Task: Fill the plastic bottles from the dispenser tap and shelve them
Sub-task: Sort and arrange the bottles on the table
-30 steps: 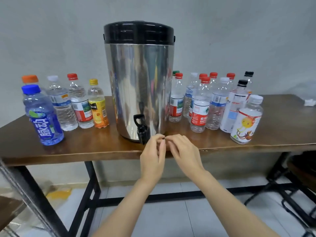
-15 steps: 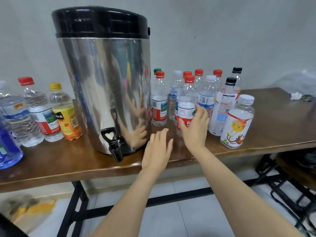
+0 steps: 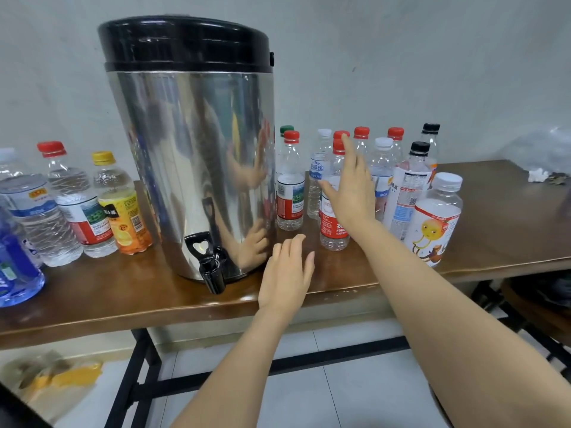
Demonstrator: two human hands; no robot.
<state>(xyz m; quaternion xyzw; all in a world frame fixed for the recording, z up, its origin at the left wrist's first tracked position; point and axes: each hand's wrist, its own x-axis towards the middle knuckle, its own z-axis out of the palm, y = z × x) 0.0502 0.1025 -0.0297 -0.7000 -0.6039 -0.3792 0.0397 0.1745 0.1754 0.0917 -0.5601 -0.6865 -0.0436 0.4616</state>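
just behind the outspread, empty right hand point(image 3: 349, 193), the red-capped bottle point(image 3: 334, 234); left hand point(image 3: 285, 273) loose, empty

I read the dispenser point(image 3: 191, 168) as mirror-silver with a black lid point(image 3: 185, 44) and black tap point(image 3: 212, 271), on a dark brown tabletop point(image 3: 500, 236). The blue bottle point(image 3: 15, 273) is tinted throughout; the yellow-capped bottle point(image 3: 123, 211) carries an orange-and-yellow label. The clear bottles point(image 3: 290, 168) wear red, white, black or green caps, and the white-capped bottle point(image 3: 435, 223) shows an orange cartoon face on white.
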